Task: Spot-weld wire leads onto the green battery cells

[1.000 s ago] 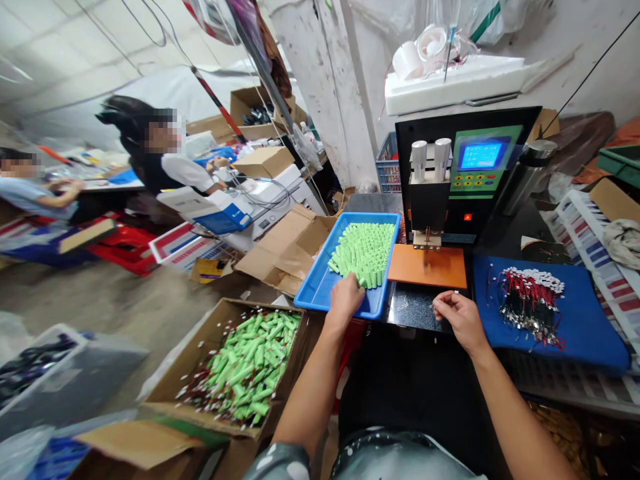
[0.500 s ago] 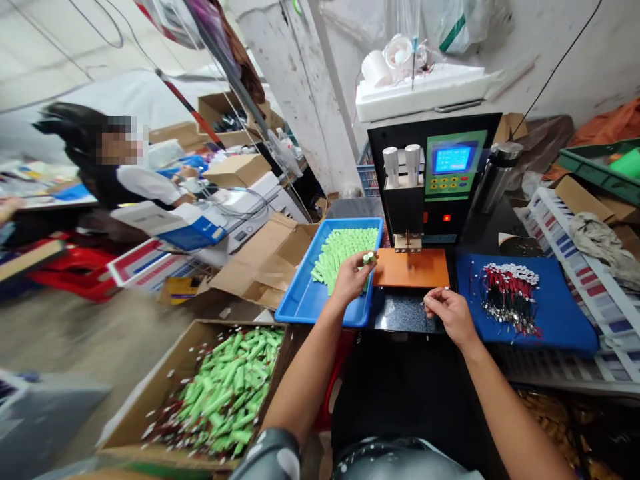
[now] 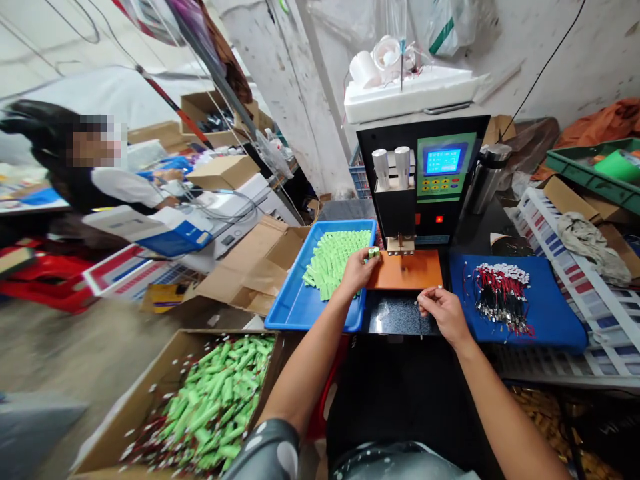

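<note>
My left hand (image 3: 359, 272) is closed on a pair of green cells (image 3: 374, 253) at the left edge of the orange plate (image 3: 405, 270). In front of the dark stone surface's right part, my right hand (image 3: 443, 312) pinches a thin wire lead (image 3: 420, 319) that hangs down from the fingertips. The black welding machine (image 3: 395, 207) stands behind the plate, its electrode tips above it. Rows of green cells lie in the blue tray (image 3: 290, 313) on the left. A bundle of red and black leads (image 3: 503, 297) rests on a blue cloth (image 3: 560, 313) on the right.
At lower left is a cardboard box (image 3: 95, 437) of green cells with leads. An open carton (image 3: 245, 267) stands beyond the tray. White crates (image 3: 565, 253) and a metal flask (image 3: 487, 177) are at right. A person (image 3: 75, 160) works at far left.
My left hand has brought the cells slightly towards the orange plate, turning them more upright. My right hand still pinches the lead. The whole view has shifted a little.
</note>
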`<state>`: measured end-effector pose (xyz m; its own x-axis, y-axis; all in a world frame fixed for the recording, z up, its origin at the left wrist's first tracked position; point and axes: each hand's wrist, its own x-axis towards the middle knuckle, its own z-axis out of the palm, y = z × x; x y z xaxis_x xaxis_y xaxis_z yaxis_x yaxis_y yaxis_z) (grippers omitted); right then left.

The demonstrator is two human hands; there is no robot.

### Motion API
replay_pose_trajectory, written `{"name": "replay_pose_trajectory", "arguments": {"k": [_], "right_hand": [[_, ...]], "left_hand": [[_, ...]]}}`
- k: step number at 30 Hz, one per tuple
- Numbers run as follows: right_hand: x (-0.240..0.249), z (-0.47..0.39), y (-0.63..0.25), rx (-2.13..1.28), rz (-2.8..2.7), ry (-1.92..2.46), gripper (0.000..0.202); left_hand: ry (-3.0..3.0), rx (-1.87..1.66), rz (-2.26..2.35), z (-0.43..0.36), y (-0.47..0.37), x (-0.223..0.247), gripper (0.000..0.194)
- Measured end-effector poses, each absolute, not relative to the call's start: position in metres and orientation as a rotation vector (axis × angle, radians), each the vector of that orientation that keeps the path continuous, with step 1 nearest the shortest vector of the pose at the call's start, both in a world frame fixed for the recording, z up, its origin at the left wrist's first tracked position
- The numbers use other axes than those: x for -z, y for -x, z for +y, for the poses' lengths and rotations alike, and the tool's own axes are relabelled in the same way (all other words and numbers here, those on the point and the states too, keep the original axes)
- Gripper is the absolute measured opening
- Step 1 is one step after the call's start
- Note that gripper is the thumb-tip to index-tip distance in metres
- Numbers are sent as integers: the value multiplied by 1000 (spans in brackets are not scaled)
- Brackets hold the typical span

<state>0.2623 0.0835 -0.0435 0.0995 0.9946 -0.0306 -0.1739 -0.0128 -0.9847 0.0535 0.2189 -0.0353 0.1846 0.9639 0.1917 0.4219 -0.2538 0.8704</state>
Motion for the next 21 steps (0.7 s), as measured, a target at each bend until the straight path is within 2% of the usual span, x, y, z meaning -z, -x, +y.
{"name": "replay_pose_trajectory", "arguments": {"k": [7,13,17,21], "right_hand": [[43,85,-264,-1223,-990,1145,43],[37,88,-266,-1193,-962,1138,41],[29,99,-264,-1133,-903,1134,42],[25,118,-260,-1064,-850,1112,38]], "left_hand": [[-1617,-1062,1365,215,-48,30,36],[-1863,-1179,1493,184,-45,12,35],[-1809,-1035,1317,173,-69,18,39],[-1759,-958,1257,181,-94,31,35]]}}
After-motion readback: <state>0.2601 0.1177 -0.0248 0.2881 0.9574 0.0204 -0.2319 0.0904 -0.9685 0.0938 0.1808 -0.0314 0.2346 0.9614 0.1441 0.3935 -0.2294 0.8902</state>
